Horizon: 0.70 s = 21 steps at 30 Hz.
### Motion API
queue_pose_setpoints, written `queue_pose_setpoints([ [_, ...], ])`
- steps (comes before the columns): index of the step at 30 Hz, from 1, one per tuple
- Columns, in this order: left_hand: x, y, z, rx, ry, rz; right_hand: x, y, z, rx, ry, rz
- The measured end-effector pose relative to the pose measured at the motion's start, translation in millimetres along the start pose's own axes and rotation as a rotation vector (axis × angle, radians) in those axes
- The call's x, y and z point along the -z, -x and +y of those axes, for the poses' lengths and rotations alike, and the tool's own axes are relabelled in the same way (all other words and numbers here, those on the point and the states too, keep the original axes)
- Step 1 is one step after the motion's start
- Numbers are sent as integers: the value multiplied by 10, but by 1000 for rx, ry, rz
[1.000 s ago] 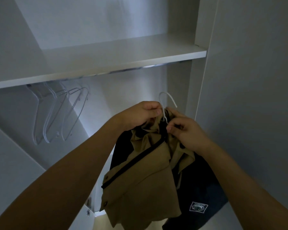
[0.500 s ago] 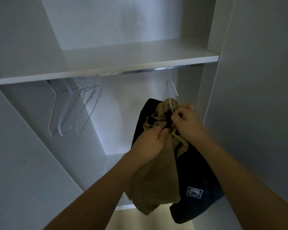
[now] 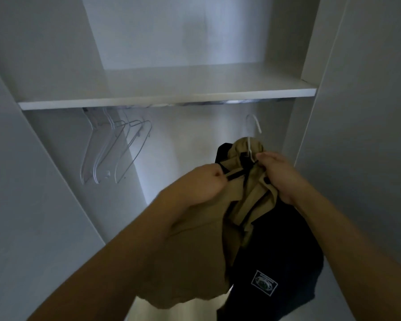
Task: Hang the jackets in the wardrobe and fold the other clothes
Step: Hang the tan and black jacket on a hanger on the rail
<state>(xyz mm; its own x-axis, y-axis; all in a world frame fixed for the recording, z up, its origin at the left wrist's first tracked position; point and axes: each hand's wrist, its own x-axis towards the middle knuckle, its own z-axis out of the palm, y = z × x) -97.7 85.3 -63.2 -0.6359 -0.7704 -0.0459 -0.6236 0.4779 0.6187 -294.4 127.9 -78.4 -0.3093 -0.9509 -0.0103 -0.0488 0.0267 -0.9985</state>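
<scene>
A tan and black jacket [image 3: 252,205] hangs bunched on a white hanger [image 3: 252,128], whose hook rises free just below the metal rail [image 3: 218,103]. The jacket's black part carries a small white patch. My right hand [image 3: 280,174] grips the jacket's collar at the base of the hanger's hook. My left hand [image 3: 199,184] pinches the tan fabric and a black trim strip just left of the collar. Both forearms reach up into the wardrobe.
Several bare white hangers [image 3: 116,151] hang at the rail's left end. A white shelf [image 3: 167,100] runs above the rail. White wardrobe walls close in on the left [image 3: 33,181] and the right [image 3: 357,135].
The jacket and both hands have moved up and right, closer to the rail. My left hand went from the hook's base down to the fabric left of the collar.
</scene>
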Motion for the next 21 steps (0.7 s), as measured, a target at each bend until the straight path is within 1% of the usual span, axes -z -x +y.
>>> queue_pose_setpoints([
  [1, -137, -46, 43, -17, 50, -3, -40, 21, -20, -30, -37, -56],
  [2, -254, -73, 69, -30, 93, 10, -60, 40, -22, -39, -24, -107],
  [4, -397, -89, 61, -53, 132, 85, -40, 79, -15, 3, 105, -166],
  [6, -423, -67, 16, -71, 174, 158, 23, 95, -6, 80, 228, -166],
  [8, -413, -5, 23, -88, 193, 204, 85, 92, 14, 136, 261, -162],
  [10, -394, 81, 75, -154, 97, 262, 117, 103, 25, 152, 228, -162],
  [12, -359, 178, 116, -235, -23, 307, 185, 108, 37, 126, 114, -133],
  [13, -325, 243, 117, -262, -40, 320, 233, 108, 32, 117, 64, -116],
  [15, -233, 381, 94, -270, -39, 293, 308, 101, 10, 113, 23, -88],
  [17, -130, 441, 57, -236, -29, 236, 305, 78, -4, 117, 27, -75],
  [21, 0, 224, 98, -79, -190, 186, 101, 45, -76, 98, -70, -76],
])
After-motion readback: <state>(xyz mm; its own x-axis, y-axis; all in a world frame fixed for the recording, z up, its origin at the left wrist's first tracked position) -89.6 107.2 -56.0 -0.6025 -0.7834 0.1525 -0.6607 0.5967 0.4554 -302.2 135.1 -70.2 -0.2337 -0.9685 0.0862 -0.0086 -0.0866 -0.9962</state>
